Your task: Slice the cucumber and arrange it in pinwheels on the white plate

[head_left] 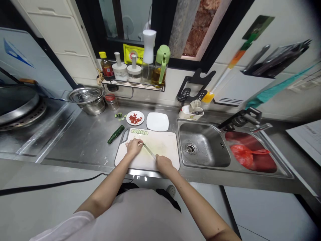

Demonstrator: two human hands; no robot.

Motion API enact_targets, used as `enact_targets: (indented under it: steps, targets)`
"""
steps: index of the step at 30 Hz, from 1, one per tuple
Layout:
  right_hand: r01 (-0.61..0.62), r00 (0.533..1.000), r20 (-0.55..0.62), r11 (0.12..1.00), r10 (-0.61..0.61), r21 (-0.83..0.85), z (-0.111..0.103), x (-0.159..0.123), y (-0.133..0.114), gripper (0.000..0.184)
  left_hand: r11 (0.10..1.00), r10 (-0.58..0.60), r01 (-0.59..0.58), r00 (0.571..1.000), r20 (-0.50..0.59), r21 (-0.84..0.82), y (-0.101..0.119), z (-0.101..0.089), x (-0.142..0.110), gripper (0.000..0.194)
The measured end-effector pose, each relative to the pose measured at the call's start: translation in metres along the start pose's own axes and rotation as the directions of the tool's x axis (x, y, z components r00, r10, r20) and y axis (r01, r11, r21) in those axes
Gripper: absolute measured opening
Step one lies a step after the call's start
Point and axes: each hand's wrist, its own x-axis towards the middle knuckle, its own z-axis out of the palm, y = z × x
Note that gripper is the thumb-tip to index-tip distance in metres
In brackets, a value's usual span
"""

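My right hand point(164, 165) is closed round the handle of a knife point(150, 153), its blade angled up and left across the white cutting board point(135, 162). By the blade's tip is a small round cucumber slice point(143, 145). My left hand point(134, 147) has its fingers bent together at that slice, partly hiding what they grip. A row of overlapping cucumber slices point(139, 132) lies along the board's far edge. Left of the board rests a dark green piece of cucumber point(116, 134).
Behind the board stand a plate of chopped red pieces point(135, 118) and a white square plate point(157, 121). Cucumber scraps point(120, 116) lie nearby. The sink point(204, 144) is to the right, with a red plastic bag point(242, 156) in its second basin. A lidded steel pot point(87, 100) stands left.
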Motion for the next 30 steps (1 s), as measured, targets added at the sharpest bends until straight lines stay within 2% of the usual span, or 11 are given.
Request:
enact_targets:
  steps: [11, 18, 21, 24, 27, 30]
  targets:
    - [0.043, 0.998, -0.039, 0.997, -0.045, -0.063, -0.007, 0.008, 0.014, 0.037, 1.000, -0.017, 0.014, 0.997, 0.078, 0.028, 0.001, -0.006, 0.006, 0.024]
    - [0.016, 0.996, -0.083, 1.000, -0.017, -0.010, 0.001, -0.005, 0.018, 0.031, 0.999, -0.014, 0.010, 0.997, 0.078, 0.051, 0.004, -0.006, 0.003, 0.027]
    - [-0.034, 0.993, -0.107, 0.997, 0.041, 0.067, 0.009, -0.013, 0.028, 0.028, 0.998, 0.016, -0.019, 0.999, 0.033, 0.062, 0.007, -0.003, -0.002, 0.027]
    - [-0.134, 0.979, -0.136, 0.983, 0.151, 0.124, 0.018, -0.017, 0.038, 0.029, 0.996, 0.040, -0.039, 0.999, -0.010, 0.084, 0.011, 0.001, -0.006, 0.023]
    - [-0.216, 0.960, -0.146, 0.964, 0.238, 0.154, 0.025, -0.016, 0.043, 0.032, 0.997, 0.026, -0.024, 0.999, -0.025, 0.068, 0.015, 0.003, -0.006, 0.018]
    - [-0.244, 0.950, -0.157, 0.955, 0.270, 0.165, 0.028, -0.012, 0.044, 0.034, 1.000, -0.005, 0.005, 1.000, -0.024, 0.008, 0.017, 0.003, -0.006, 0.013]
